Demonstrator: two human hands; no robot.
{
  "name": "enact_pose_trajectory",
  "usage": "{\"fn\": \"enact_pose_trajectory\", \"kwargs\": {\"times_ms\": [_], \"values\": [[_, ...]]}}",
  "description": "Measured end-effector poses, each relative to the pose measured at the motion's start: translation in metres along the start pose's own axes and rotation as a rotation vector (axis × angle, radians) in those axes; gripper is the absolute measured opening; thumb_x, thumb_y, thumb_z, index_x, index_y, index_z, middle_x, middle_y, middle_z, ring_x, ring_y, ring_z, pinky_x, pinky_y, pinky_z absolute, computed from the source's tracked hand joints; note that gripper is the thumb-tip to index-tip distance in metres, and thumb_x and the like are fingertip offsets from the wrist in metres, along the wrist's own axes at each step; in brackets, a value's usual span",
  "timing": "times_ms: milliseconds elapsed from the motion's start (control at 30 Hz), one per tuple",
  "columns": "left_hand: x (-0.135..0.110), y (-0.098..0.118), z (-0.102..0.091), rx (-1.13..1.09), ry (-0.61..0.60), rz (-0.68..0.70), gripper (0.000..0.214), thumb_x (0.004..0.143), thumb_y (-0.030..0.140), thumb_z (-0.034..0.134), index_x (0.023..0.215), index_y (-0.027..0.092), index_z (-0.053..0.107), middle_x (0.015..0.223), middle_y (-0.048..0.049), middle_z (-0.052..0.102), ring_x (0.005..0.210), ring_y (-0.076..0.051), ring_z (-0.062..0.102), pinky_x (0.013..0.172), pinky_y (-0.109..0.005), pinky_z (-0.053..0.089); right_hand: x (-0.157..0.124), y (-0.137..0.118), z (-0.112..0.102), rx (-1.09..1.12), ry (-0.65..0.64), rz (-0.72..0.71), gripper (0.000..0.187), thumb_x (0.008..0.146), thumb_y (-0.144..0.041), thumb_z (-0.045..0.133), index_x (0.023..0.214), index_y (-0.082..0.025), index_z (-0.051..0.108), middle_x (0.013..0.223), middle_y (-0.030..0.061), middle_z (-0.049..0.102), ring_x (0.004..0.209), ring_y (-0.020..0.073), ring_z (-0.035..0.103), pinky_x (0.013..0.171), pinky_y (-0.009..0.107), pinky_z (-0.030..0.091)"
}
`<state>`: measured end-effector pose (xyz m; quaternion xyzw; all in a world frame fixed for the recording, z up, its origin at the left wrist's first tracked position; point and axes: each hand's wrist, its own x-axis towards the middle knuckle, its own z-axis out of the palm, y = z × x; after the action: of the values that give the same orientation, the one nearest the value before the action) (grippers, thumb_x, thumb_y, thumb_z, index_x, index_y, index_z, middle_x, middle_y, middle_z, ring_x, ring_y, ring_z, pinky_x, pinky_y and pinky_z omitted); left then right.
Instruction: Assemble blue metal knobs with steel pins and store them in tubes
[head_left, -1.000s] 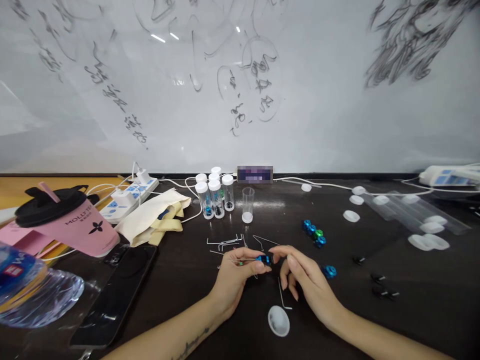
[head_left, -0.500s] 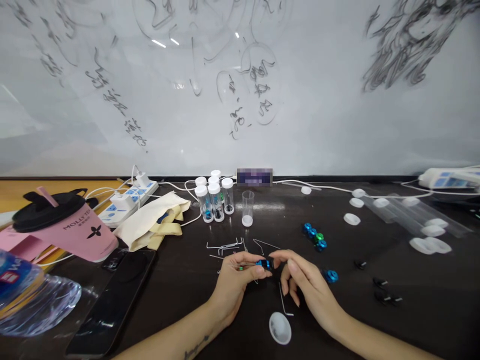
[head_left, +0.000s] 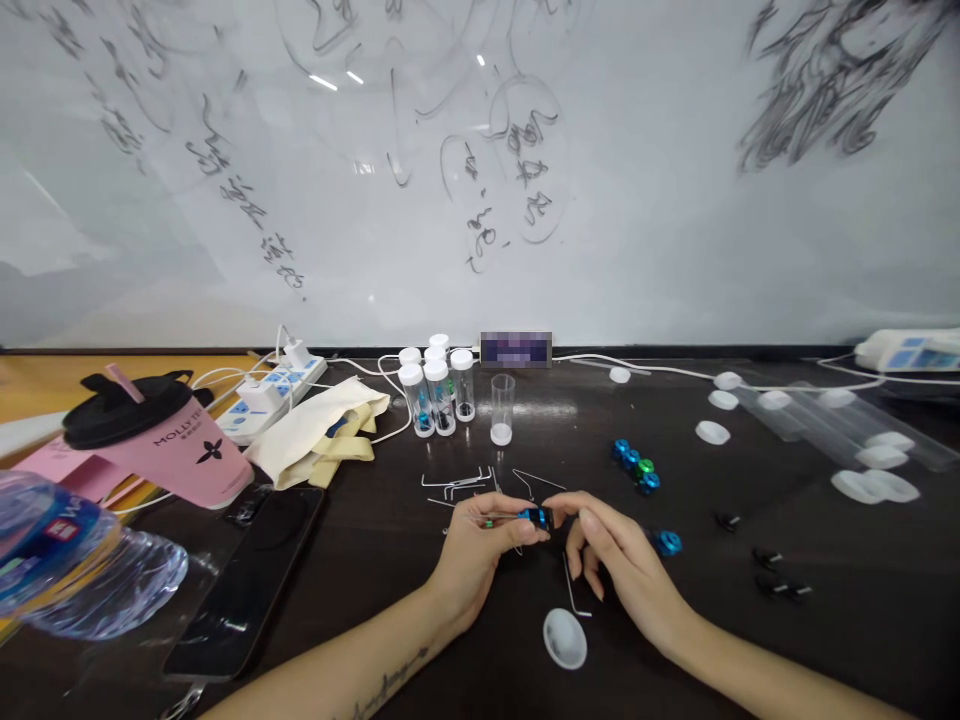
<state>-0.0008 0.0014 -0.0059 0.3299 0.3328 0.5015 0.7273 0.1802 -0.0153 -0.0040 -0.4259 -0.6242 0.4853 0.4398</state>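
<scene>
My left hand (head_left: pixel 487 540) pinches a small blue-and-black cylindrical part (head_left: pixel 535 517) between thumb and fingers, with a thin metal rod running back across the palm side. At the part's black right end are the curled fingers of my right hand (head_left: pixel 619 555); the exact grip there is partly hidden. Under the right fingers lies an L-shaped hex key (head_left: pixel 575 590), and a white cap (head_left: pixel 565 639) with small dark bits in it is just in front. Several more hex keys (head_left: pixel 457 485) lie behind my left hand. Beside my right hand rests a blue metal piece (head_left: pixel 667 543).
Capped clear tubes (head_left: pixel 442 400) stand at the back, next to an uncapped tube (head_left: pixel 502 410). Blue and green pieces (head_left: pixel 636 466), black parts (head_left: pixel 768 558) and white caps (head_left: pixel 712 432) lie rightward. A phone (head_left: pixel 247 585), bottle (head_left: pixel 82 560), pink cup (head_left: pixel 187 450) and power strip (head_left: pixel 285 390) occupy the left.
The view has shifted slightly, so everything sits a little further right and higher. Both hands keep nearly the same pose around the blue-and-black part.
</scene>
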Motion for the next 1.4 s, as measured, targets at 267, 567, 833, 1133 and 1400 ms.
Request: {"fn": "enact_pose_trajectory", "kwargs": {"times_ms": [267,567,833,1133,1400], "values": [[0.0002,0.0003,-0.0006,-0.001,-0.005,0.004,0.024,0.061,0.016,0.085,0.082,0.012,0.074,0.076,-0.0076,0.077,0.069,-0.015,0.070,0.076,-0.026,0.052,0.0009,-0.0014,0.0007,0.000,0.004,-0.011,0.038,0.098,-0.045,0.039,0.116,-0.017,0.059,0.088,0.0055,0.058,0.054,0.0093,0.053,0.036,0.017,0.042],[-0.0004,0.0009,0.0009,-0.012,-0.003,0.005,0.024,0.060,0.016,0.086,0.080,0.012,0.074,0.075,-0.0065,0.076,0.068,-0.015,0.070,0.075,-0.026,0.052,0.0010,0.0000,0.0000,-0.002,0.005,-0.021,0.035,0.099,-0.042,0.039,0.118,-0.019,0.058,0.089,0.0051,0.057,0.054,0.0087,0.053,0.036,0.017,0.041],[0.0001,-0.0019,-0.0004,-0.012,-0.002,0.007,0.022,0.061,0.015,0.085,0.080,0.012,0.074,0.075,-0.0063,0.076,0.068,-0.014,0.070,0.073,-0.024,0.051,-0.0006,0.0032,0.0000,-0.016,0.020,-0.024,0.039,0.099,-0.044,0.039,0.117,-0.016,0.059,0.085,0.0060,0.059,0.049,0.0075,0.051,0.034,0.017,0.040],[0.0011,-0.0001,-0.0001,-0.007,0.007,-0.012,0.023,0.060,0.015,0.085,0.080,0.012,0.074,0.075,-0.0069,0.077,0.068,-0.014,0.070,0.074,-0.023,0.051,-0.0003,0.0003,-0.0007,-0.006,0.002,-0.026,0.038,0.099,-0.044,0.039,0.118,-0.018,0.059,0.088,0.0059,0.057,0.054,0.0090,0.054,0.036,0.017,0.042],[0.0014,-0.0037,-0.0018,-0.004,-0.003,0.014,0.022,0.061,0.015,0.085,0.081,0.012,0.074,0.074,-0.0068,0.076,0.068,-0.014,0.070,0.073,-0.023,0.051,0.0000,0.0032,0.0002,-0.008,0.009,-0.011,0.041,0.098,-0.046,0.039,0.116,-0.016,0.060,0.085,0.0060,0.059,0.050,0.0078,0.051,0.035,0.017,0.041]]}}
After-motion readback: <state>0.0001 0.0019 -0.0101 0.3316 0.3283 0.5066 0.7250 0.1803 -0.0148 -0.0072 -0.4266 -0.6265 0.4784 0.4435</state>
